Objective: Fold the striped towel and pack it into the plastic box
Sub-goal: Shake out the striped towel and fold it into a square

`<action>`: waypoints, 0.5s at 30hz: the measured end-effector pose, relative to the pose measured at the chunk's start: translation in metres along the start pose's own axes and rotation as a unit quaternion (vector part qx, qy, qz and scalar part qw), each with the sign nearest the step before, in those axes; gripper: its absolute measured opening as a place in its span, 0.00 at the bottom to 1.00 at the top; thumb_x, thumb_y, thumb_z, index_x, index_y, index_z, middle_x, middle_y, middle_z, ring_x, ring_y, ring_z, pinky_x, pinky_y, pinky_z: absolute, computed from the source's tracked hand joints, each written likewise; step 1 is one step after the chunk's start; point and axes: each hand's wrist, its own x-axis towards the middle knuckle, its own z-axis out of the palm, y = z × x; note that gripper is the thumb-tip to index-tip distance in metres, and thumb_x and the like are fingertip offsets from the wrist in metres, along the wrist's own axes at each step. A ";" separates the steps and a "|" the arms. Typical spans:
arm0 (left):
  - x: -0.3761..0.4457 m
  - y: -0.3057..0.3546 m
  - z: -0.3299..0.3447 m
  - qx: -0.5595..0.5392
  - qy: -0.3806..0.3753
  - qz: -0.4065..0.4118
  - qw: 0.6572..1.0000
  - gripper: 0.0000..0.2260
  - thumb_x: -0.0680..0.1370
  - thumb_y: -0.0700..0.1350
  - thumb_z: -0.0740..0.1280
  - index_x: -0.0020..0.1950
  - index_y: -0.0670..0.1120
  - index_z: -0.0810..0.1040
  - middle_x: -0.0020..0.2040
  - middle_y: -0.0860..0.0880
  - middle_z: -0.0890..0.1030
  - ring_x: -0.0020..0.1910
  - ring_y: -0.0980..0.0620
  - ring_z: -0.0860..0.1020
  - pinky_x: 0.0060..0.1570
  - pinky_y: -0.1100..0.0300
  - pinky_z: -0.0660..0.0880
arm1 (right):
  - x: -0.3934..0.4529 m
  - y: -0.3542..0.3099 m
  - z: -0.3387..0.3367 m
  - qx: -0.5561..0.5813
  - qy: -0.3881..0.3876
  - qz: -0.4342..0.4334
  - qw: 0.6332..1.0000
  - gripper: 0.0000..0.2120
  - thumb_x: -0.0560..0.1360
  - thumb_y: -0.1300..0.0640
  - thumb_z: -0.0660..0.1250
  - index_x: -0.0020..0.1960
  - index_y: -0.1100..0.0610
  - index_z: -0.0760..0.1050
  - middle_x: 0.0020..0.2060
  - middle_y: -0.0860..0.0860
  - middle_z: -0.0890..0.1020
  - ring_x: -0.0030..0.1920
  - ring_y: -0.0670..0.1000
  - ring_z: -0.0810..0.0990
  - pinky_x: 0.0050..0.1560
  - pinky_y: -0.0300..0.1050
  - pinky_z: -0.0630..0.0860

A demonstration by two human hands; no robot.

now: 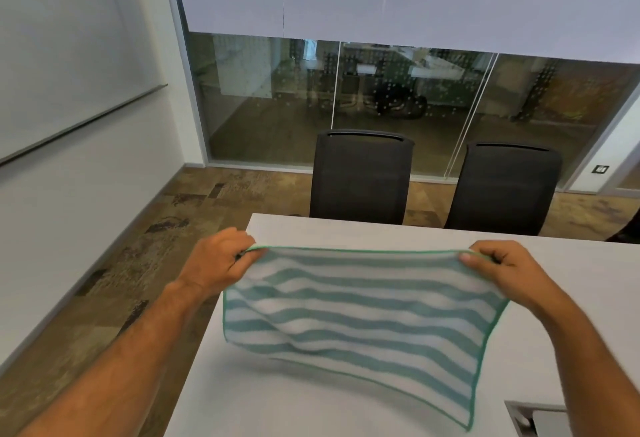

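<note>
The striped towel (360,315), teal and white with a green hem, hangs spread out in the air above the white table (311,402). My left hand (221,260) pinches its top left corner. My right hand (505,266) pinches the top right corner. The top edge is pulled taut between them, and the lower edge sags and ripples toward me, just above the tabletop. No plastic box is in view.
Two black office chairs (360,176) (502,187) stand at the table's far edge. A grey cable hatch (536,419) is set in the tabletop at the lower right. Patterned carpet (138,263) lies left of the table, with a glass partition (381,100) behind.
</note>
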 end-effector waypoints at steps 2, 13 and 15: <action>0.012 0.003 -0.005 -0.007 -0.011 -0.009 1.000 0.28 0.78 0.66 0.52 0.38 0.46 0.80 0.36 0.54 0.77 0.36 0.53 0.72 0.34 0.60 0.71 | 0.003 -0.015 -0.009 0.040 0.016 0.023 0.999 0.16 0.77 0.50 0.66 0.36 0.60 0.82 0.34 0.60 0.82 0.35 0.57 0.81 0.38 0.50 0.76; 0.066 0.065 -0.036 -0.124 -0.026 -0.148 0.981 0.04 0.80 0.47 0.65 0.50 0.50 0.71 0.40 0.55 0.78 0.36 0.56 0.77 0.32 0.66 0.69 | 0.024 -0.070 -0.015 0.207 0.086 0.067 0.972 0.10 0.76 0.61 0.68 0.55 0.64 0.78 0.45 0.62 0.82 0.41 0.58 0.80 0.45 0.54 0.79; 0.072 0.076 -0.036 -0.136 -0.020 -0.169 0.976 0.02 0.80 0.45 0.64 0.51 0.50 0.71 0.42 0.52 0.79 0.38 0.53 0.78 0.35 0.60 0.74 | 0.029 -0.075 -0.007 0.188 0.099 0.093 0.973 0.11 0.75 0.61 0.69 0.57 0.60 0.76 0.45 0.58 0.80 0.41 0.56 0.80 0.48 0.57 0.80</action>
